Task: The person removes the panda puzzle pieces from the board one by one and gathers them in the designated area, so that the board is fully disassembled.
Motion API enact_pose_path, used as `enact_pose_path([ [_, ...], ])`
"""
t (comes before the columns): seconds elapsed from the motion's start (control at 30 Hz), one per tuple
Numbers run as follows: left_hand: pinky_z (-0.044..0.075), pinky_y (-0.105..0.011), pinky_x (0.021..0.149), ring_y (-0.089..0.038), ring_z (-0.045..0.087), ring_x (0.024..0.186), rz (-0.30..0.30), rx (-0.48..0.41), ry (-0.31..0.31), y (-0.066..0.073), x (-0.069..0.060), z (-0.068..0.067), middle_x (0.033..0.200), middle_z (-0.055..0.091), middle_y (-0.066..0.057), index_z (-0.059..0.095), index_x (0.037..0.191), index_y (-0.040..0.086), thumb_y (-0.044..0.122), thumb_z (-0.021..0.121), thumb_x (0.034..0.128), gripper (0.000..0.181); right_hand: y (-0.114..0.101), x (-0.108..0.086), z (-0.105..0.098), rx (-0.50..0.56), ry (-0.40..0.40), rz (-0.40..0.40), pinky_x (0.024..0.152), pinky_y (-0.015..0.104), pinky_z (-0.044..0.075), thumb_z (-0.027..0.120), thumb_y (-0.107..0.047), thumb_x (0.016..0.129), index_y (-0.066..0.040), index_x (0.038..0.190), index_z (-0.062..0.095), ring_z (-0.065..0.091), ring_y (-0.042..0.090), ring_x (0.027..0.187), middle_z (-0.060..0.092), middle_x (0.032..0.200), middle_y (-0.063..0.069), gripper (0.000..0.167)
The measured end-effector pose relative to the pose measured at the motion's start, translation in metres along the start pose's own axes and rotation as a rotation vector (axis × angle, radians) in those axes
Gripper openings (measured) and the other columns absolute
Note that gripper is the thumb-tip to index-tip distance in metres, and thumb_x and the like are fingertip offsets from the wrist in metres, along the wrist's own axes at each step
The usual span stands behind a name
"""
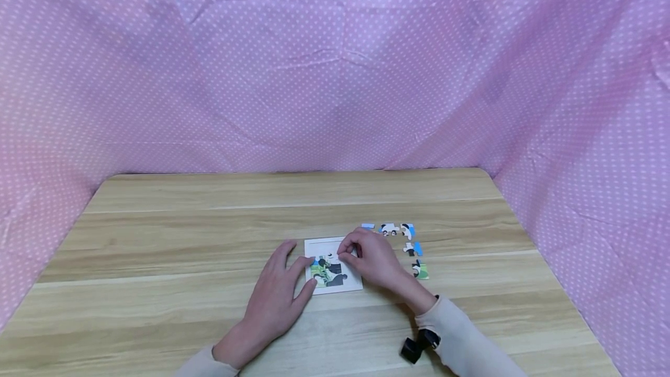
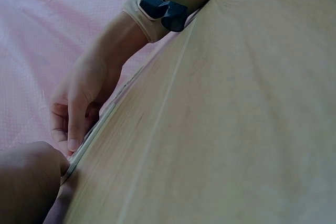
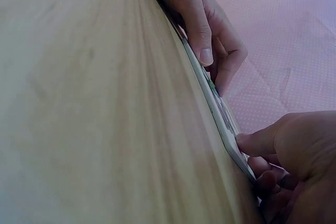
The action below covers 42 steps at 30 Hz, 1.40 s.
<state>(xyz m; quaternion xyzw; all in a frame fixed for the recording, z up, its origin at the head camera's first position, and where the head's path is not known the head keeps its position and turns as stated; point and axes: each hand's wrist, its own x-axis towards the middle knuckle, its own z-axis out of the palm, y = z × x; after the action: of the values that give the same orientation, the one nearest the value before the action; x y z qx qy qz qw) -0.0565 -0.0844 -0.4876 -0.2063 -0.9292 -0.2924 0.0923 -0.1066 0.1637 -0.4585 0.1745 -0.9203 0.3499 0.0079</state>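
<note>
A white puzzle tray (image 1: pixel 337 290) lies on the table, its lower left part filled with joined panda-picture pieces (image 1: pixel 321 275). My left hand (image 1: pixel 274 295) rests at the tray's left side, fingers spread, thumb and fingertips on its edge. Over the tray's right side, my right hand (image 1: pixel 377 260) has its thumb and index finger pinched at a small white-and-black piece (image 1: pixel 331 256), mostly hidden by the fingertips. The right wrist view shows the right hand (image 3: pixel 299 156) with its thumb on the tray (image 3: pixel 207 90) and the other fingers curled.
Loose puzzle pieces lie right of the tray: a panda-face piece (image 1: pixel 389 229), a blue-and-white one (image 1: pixel 408 230), another blue one (image 1: pixel 417 249) and a green one (image 1: pixel 420 270). A black device (image 1: pixel 419 345) is on the right wrist. Pink dotted cloth (image 1: pixel 335 74) hangs behind the wooden table (image 1: pixel 209 214).
</note>
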Motion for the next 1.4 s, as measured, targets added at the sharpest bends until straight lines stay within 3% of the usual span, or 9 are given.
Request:
enact_pose_path([
  [1.4,0.044,-0.065,0.122,-0.044,0.047,0.152,-0.02,-0.005,0.0,0.0003,0.0011,0.0006,0.16,0.051,-0.026,0.079,0.132,0.016,0.033,0.082,0.0997,0.037,0.0029,0.0,-0.0011,0.058,-0.031,0.029,0.067,0.024,0.043,0.087,-0.01,0.097,-0.019,0.093,0.082,0.052,0.007,0.074,0.064,0.089,-0.012,0.011],
])
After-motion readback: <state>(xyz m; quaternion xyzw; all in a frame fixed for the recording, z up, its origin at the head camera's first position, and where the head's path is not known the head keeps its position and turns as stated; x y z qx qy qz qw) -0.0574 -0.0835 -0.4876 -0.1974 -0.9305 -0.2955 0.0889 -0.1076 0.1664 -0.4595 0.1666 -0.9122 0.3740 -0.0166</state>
